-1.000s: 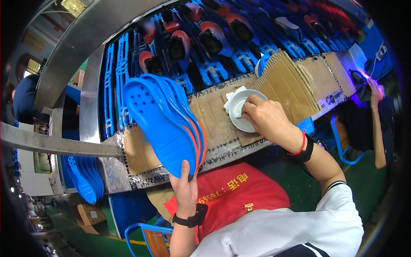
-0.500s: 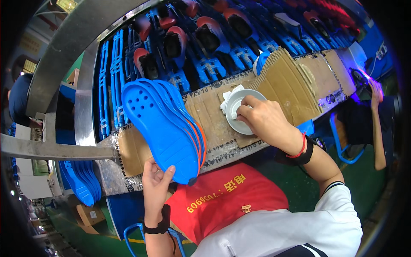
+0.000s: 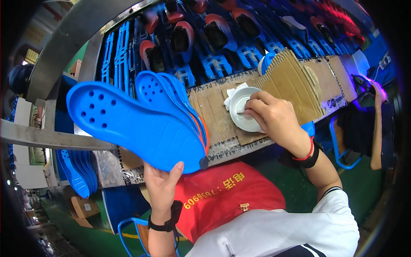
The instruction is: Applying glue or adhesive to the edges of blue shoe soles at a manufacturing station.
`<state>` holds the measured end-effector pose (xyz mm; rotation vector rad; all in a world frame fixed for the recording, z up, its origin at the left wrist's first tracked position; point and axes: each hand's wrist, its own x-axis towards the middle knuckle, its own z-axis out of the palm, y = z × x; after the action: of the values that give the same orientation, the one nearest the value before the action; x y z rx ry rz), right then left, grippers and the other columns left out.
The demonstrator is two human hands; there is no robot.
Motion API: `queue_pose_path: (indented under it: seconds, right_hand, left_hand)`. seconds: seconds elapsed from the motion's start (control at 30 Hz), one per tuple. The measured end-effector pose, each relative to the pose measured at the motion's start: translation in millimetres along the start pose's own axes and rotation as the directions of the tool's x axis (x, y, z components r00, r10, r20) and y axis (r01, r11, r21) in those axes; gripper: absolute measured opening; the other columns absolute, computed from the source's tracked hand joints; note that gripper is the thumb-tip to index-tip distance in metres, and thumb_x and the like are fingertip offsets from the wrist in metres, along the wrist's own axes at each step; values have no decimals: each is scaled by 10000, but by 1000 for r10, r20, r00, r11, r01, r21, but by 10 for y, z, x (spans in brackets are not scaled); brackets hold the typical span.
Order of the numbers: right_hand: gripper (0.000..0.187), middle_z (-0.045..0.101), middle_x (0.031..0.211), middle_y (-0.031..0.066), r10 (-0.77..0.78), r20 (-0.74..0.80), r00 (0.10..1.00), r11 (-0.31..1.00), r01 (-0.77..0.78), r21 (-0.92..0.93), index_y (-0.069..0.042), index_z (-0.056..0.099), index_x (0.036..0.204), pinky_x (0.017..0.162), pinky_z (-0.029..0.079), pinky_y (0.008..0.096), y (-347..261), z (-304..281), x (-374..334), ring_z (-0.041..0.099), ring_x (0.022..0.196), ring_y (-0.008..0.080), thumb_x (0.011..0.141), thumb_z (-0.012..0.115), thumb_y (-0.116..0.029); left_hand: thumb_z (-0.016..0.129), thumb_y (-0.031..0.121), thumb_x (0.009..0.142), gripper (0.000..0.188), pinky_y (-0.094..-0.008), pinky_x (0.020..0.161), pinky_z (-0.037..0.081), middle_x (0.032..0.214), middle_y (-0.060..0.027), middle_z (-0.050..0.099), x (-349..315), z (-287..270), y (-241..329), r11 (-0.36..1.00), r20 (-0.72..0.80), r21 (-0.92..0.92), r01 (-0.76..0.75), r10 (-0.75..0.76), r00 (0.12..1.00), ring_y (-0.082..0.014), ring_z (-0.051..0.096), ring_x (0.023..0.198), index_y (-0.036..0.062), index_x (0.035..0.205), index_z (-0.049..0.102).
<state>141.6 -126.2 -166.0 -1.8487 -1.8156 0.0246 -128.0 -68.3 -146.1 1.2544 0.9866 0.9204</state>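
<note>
In the head view, a blue sole (image 3: 137,128) fills the left centre of the frame, tilted with its holed end to the upper left, and the left hand (image 3: 162,188) grips its lower edge, thumb on top and fingers underneath. Right of centre, the right hand (image 3: 274,118) reaches into a white bowl (image 3: 234,100), fingertips pinched on a thin piece (image 3: 242,113). As for progress, one sole is in hand while a stack (image 3: 150,88) with orange edges stands behind it and another pile (image 3: 77,173) lies at the lower left, seemingly still waiting. The thin piece appears not to have reached the held sole, and no fresh mark can be made out on its upper face. Shoes (image 3: 184,38) fill the rack at the top of the frame; how finished they are is unclear. The held sole covers the stack's lower part, so its count and any contact between the two cannot be told. The right fingers hide most of the thin piece, the bowl's contents are hard to read, and the dark spot at the sole's right end is unclear.
</note>
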Motion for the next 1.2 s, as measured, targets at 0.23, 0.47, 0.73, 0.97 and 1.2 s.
queue_pose_path:
  seconds: [0.23, 0.47, 0.73, 0.97, 1.2]
  right_hand:
    - [108, 609, 866, 70, 21, -226, 974, 984, 20, 177, -51, 621, 840, 560, 494, 336, -73, -110, -95, 616, 661, 269, 753, 663, -98]
    - [159, 610, 864, 83, -145, -224, 964, 919, 215, 331, -47, 633, 824, 493, 488, 288, -485, -156, -129, 614, 612, 210, 693, 717, -80]
    - [176, 623, 864, 83, -204, -197, 959, 923, 256, 288, -42, 634, 824, 486, 494, 293, -553, -69, -145, 616, 621, 216, 676, 724, -75]
    - [159, 635, 866, 103, -161, -178, 971, 888, 221, 403, -27, 638, 819, 507, 501, 310, -559, -26, -163, 628, 642, 247, 686, 721, -57]
    - [161, 630, 861, 99, -225, -165, 960, 868, 275, 413, -33, 634, 814, 492, 489, 294, -558, -55, -130, 620, 615, 231, 684, 722, -66]
  left_hand:
    - [625, -72, 760, 504, -263, 802, 468, 1083, -109, 529, 34, 322, 24, 977, -30, 139, -163, 169, 985, -151, 564, 930, -25, 1196, 377]
    - [631, -48, 762, 479, -288, 743, 531, 1040, -143, 537, -3, 404, 21, 942, -12, 205, -266, 274, 962, -190, 601, 908, -63, 1167, 376]
    - [631, -47, 759, 473, -281, 727, 528, 1030, -146, 541, -86, 372, 32, 913, -6, 274, -301, 315, 949, -189, 607, 878, -78, 1165, 390]
    - [642, -8, 764, 475, -279, 685, 531, 938, -141, 596, -85, 369, 31, 879, -2, 322, -351, 371, 929, -174, 626, 792, -103, 1162, 401]
    - [635, -71, 751, 468, -309, 850, 461, 1079, -121, 530, -122, 348, 63, 932, -32, 276, -234, 252, 967, -180, 562, 976, -36, 1158, 406]
